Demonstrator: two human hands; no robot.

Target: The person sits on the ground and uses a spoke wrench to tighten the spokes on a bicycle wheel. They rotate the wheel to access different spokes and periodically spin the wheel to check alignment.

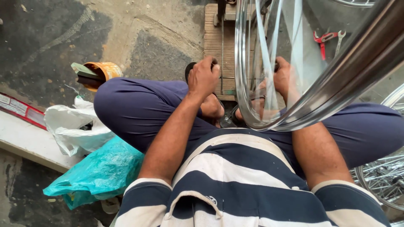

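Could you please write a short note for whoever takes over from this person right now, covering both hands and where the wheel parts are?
Left hand: closed, grip around a thin metal rod at the wooden stand.
Right hand: seen through the shiny chrome bicycle rim, at its inner side; grip unclear.
Rim: upright between the knees, spokes already running across it.
Nearby: red-handled pliers and a spanner on the floor ahead; another spoked wheel at right; yellow tin, white bag and teal bag at left.
Done: some spokes fitted. Left: cannot tell how many.
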